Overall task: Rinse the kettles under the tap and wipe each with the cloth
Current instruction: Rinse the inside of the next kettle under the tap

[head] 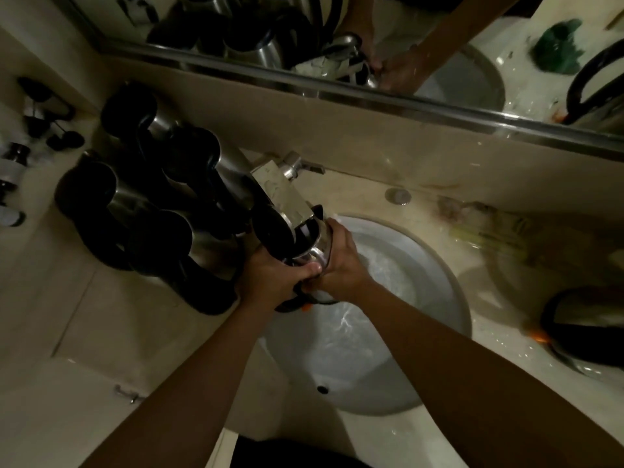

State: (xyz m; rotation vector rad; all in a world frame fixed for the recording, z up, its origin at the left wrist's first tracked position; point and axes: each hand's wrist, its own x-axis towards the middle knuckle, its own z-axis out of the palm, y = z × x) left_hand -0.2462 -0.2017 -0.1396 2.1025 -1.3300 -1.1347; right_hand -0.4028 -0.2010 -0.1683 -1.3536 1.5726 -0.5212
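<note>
Both forearms reach up from the bottom of the view and meet over the left rim of the sink (452, 292); the left hand (266, 282) curls round the lower part of a steel kettle (309, 244), thumb across the metal near its black handle, and the right hand (341, 261) wraps the body from the basin side, so both hands are grasping the one kettle and neither is free; the kettle is held directly beyond the hands, tilted, its long axis running away from the person toward the tap (287, 190), with the mouth end up under the spout and the base end nearest the wrists; whether water is running into it I cannot tell, though the basin holds water and looks stirred; a cluster of other kettles (152, 211) stands on the bench (84, 315) just left of the tap, nearer the left hand; one more kettle (587, 329) lies well apart at the right edge; the pale crumpled thing on the bench to the right, probably the cloth (489, 228), lies beyond the basin on the right hand's side, so that hand looks the better placed to fetch it for the wiping.
</note>
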